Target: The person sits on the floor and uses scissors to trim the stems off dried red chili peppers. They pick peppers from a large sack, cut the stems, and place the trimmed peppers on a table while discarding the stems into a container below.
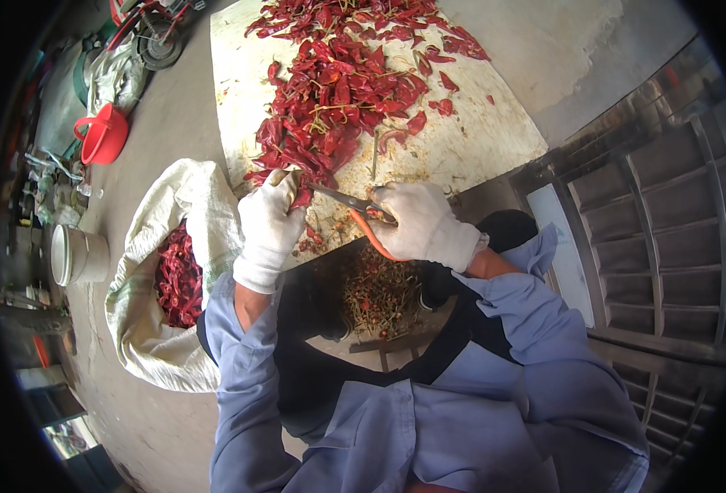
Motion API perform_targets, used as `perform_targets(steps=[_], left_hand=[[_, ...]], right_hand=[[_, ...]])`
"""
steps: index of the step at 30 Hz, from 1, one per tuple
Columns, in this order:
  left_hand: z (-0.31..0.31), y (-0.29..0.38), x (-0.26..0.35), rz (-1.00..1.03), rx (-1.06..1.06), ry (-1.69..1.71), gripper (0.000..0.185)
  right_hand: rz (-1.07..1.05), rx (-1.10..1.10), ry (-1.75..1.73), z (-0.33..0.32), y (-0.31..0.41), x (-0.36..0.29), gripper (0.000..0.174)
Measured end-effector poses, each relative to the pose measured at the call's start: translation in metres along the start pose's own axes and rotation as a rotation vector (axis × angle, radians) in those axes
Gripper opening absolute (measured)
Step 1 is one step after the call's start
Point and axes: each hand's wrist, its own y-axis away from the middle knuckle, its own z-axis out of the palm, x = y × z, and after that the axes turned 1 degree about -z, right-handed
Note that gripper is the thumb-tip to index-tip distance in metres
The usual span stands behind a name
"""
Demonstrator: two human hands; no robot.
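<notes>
White knitted gloves cover both hands. My left hand [272, 215] pinches a dried red chili pepper [302, 196] near the table's front edge. Orange-handled scissors [344, 198] are gripped in my right hand [417, 219], their blades pointing left to the pepper at my left fingertips. Just beyond the hands, a heap of dried red chilies [344, 92] with stems spreads over a pale, stained tabletop [486, 123]. Loose stem bits and chili scraps lie near the scissors. Whether the blades touch the pepper's stem is too small to tell.
An open white woven sack [172, 370] holding red chilies [179, 280] stands on the left. Cut stems [381, 296] are piled below, between my legs. Farther left are a white bucket [86, 256] and a red bucket [105, 134]. A metal-barred frame [652, 234] stands at right.
</notes>
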Motion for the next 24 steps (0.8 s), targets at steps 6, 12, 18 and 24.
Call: perform_targets(steps=[6, 12, 18, 24], left_hand=[[0.006, -0.002, -0.007, -0.017, 0.061, 0.335, 0.025], [0.011, 0.004, 0.008, -0.412, -0.053, 0.938, 0.011], [0.012, 0.014, 0.010, -0.525, -0.076, 0.912, 0.030], [0.008, 0.004, -0.005, -0.256, -0.082, 0.798, 0.027]], right_hand=[[-0.025, 0.112, -0.093, 0.011, 0.004, 0.004, 0.026], [0.230, 0.262, -0.865, 0.009, -0.003, -0.006, 0.019], [0.326, 0.227, -1.347, -0.015, -0.017, 0.026, 0.017], [0.335, 0.178, -1.002, 0.002, -0.014, 0.027, 0.015]])
